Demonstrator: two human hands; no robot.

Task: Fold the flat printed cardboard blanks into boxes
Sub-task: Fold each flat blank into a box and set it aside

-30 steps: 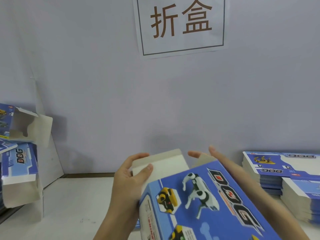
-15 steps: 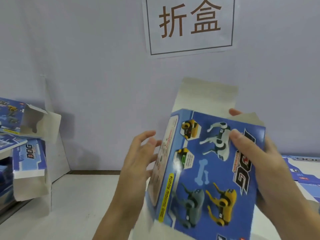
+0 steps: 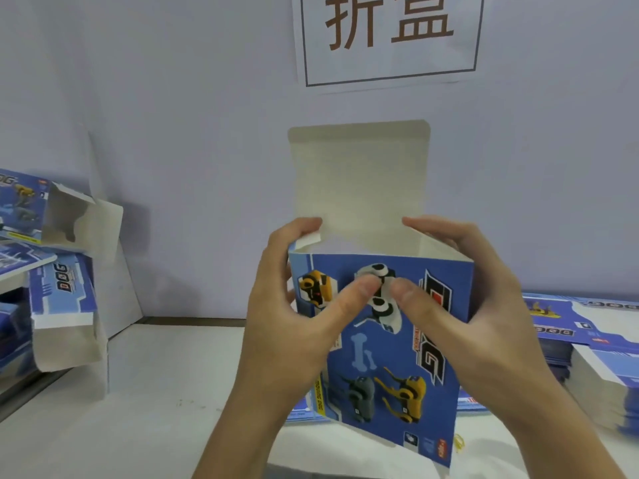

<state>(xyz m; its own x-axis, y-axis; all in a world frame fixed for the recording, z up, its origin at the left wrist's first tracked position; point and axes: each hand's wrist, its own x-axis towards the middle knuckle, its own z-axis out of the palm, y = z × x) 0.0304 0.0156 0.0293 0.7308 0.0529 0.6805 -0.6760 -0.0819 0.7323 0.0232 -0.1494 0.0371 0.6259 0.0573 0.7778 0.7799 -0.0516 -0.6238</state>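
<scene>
Head view: blue printed box held upright at frame centre, above the white surface, its top open and the long lid flap standing straight up toward twelve o'clock, plain grey inside facing the camera. Left hand gripping the box's nine o'clock edge, fingers curled over the top corner onto a small side flap, thumb pressed flat on the printed front. Right hand gripping the three o'clock edge, fingers hooked over the rim into the open top, thumb on the front, tip almost touching the other thumb over a white robot-dog picture. Bottom of the box angled toward the camera at five o'clock. At nine o'clock, against the wall, folded boxes piled with grey flaps hanging open. At three to four o'clock, stack of flat blanks lying on the surface, partly behind the right wrist; a few more blue sheets lying flat under the held box. At twelve o'clock, paper sign with two brown characters fixed to the pale wall.
</scene>
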